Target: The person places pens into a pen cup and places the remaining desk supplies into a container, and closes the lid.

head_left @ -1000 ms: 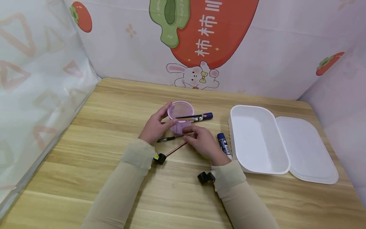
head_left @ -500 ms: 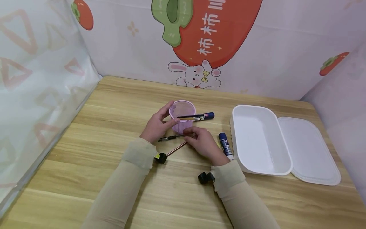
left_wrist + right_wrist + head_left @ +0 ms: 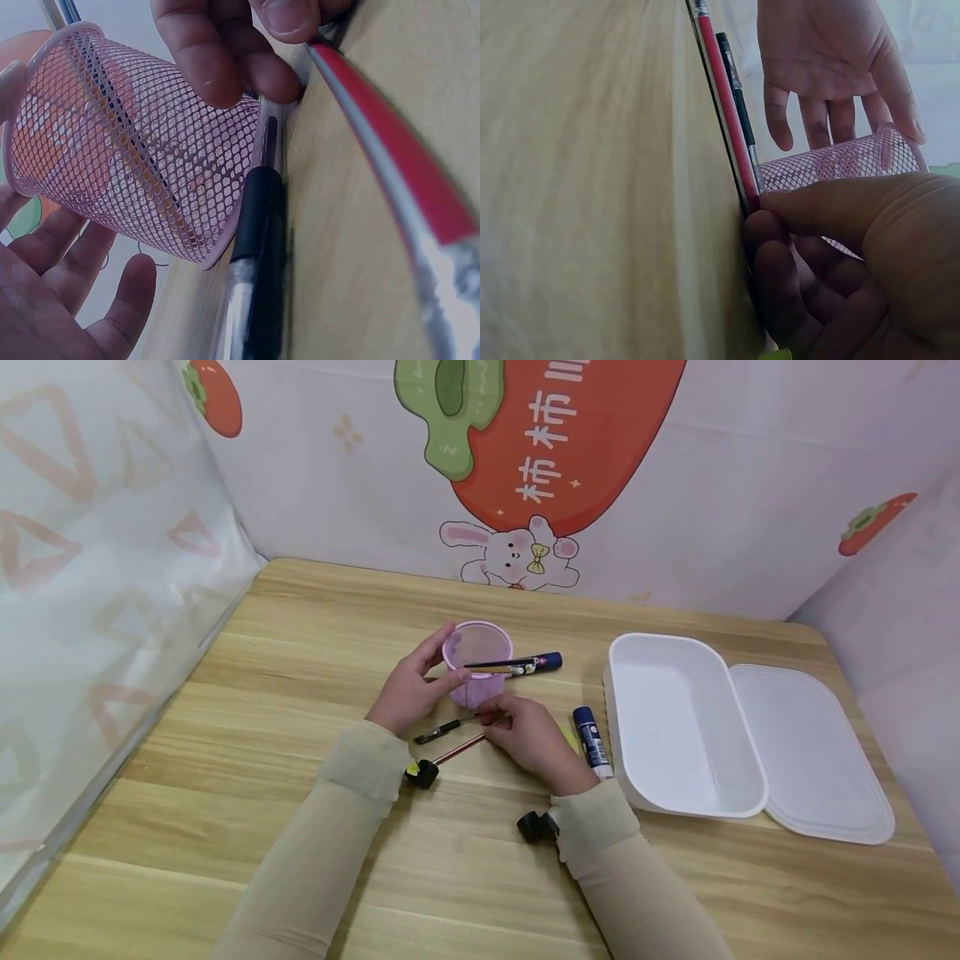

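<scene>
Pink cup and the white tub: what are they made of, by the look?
Pink mesh cup: looks like painted metal wire, judging by its fine diamond grid; coated plastic is possible. White rectangular tub: probably plastic, with smooth, slightly glossy walls and rounded moulded corners.

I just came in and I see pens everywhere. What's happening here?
A person sits at a wooden table. Their left hand steadies a pink mesh cup with a pen across its rim. Their right hand pinches the ends of a black pen and a red pencil lying on the table. An open white box waits nearby.
</scene>
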A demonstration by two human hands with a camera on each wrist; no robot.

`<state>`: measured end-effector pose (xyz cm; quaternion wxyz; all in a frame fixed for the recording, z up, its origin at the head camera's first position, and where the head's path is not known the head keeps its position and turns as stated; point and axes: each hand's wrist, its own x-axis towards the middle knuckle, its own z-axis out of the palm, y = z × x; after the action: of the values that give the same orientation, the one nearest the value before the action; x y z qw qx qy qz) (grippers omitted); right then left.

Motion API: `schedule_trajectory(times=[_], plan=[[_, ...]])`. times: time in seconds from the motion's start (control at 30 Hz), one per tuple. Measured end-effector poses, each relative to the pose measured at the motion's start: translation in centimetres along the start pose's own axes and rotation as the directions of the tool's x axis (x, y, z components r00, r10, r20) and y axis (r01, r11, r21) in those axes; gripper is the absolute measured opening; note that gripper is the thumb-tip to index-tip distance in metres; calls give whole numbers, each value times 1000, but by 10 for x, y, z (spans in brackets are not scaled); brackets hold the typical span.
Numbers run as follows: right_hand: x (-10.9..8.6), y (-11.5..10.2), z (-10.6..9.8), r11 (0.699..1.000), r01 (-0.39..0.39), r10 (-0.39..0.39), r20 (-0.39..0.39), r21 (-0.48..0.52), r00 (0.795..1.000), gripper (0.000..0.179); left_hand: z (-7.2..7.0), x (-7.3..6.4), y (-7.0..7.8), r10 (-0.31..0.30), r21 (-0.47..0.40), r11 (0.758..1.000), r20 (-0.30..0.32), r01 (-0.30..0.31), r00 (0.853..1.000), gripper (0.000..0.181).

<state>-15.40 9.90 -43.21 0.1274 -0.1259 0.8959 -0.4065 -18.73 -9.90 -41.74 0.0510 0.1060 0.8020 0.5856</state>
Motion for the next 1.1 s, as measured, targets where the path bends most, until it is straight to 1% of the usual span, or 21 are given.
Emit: schedule_trajectory(times=[0.17, 0.33, 0.4, 0.5, 0.6, 0.7, 0.83, 0.93, 1.1], plan=[[-1, -1, 2, 999, 8, -9, -5, -43, 1000, 21, 0, 0, 0, 0, -4, 1000, 0, 0, 1000, 72], [-1, -2, 3, 997, 17, -17, -1, -81, 1000, 22, 0, 0, 3, -36, -10, 999, 11, 36, 999, 71], [-1, -2, 3, 995, 32, -32, 1, -93, 999, 22, 0, 1, 4, -48, -10, 999, 12, 48, 999, 71], [-1, -2, 3, 994, 52, -52, 7, -101, 999, 22, 0, 2, 3, -50, -13, 999, 15, 50, 999, 70], [-2, -1, 3, 992, 73, -72, 15, -106, 997, 21, 0, 2, 2, -43, -6, 999, 17, 43, 999, 70], [-2, -1, 4, 986, 101, -100, 18, -134, 995, 20, -1, 1, 1, -28, 3, 1000, 12, 28, 1000, 73], [-2, -1, 4, 968, 155, -152, 28, -197, 988, 18, 0, 1, 0, -2, 6, 1000, 7, 2, 1000, 73], [-2, -1, 3, 957, 177, -172, 44, -230, 984, 18, 0, 1, 0, 5, 1, 1000, 8, -5, 1000, 72], [-3, 1, 1, 945, 219, -207, 72, -244, 976, 17, -1, 0, 0, 16, -18, 1000, 18, -15, 1000, 76]])
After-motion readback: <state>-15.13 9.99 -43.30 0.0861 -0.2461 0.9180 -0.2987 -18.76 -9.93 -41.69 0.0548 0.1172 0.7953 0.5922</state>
